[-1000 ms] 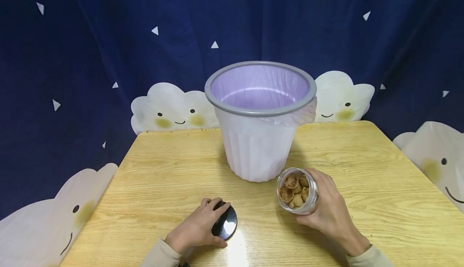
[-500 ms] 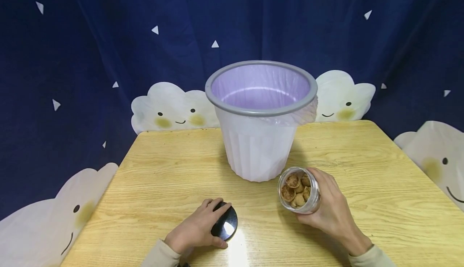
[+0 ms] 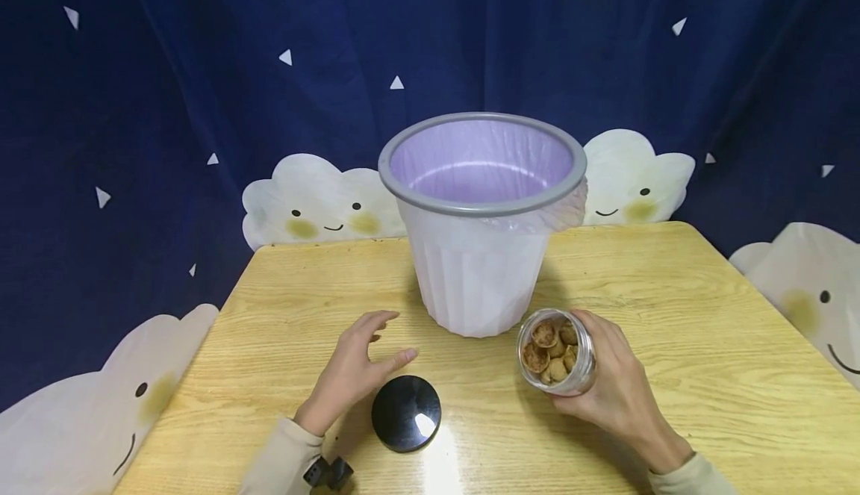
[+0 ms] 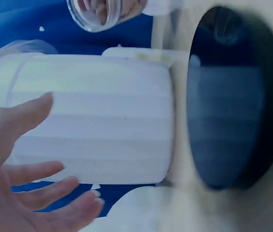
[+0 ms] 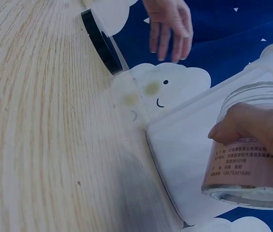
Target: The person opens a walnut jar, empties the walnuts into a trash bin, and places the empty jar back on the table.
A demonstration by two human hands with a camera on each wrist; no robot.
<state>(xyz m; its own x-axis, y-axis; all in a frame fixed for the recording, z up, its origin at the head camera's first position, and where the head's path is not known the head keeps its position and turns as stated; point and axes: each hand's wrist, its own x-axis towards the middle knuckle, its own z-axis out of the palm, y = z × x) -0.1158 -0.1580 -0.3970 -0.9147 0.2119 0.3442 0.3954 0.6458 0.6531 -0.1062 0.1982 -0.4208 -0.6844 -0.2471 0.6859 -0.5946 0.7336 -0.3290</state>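
My right hand (image 3: 611, 390) grips a clear jar (image 3: 586, 364) with a screw-thread mouth, tilted toward me. Brown walnut shells (image 3: 551, 349) show inside it. In the right wrist view, the jar (image 5: 247, 162) has a pinkish label with printed text, and its base is lifted off the table. A round, glossy black lid (image 3: 406, 413) lies flat on the table. Over the lid's far left side, my left hand (image 3: 352, 364) is raised with thumb and fingers spread apart, holding nothing. The left wrist view has that hand (image 4: 25, 164) in front of the bin, with the lid (image 4: 228, 106) apart from it.
A white trash bin (image 3: 473, 275) with a grey rim and a clear liner stands at the middle back, close behind the jar. The wooden table (image 3: 316, 293) ends at a dark blue curtain (image 3: 322, 47) with smiling clouds.
My left hand has let go of the black lid and moved up and away from it; the lid now lies flat on the table. The right hand and jar have hardly moved.
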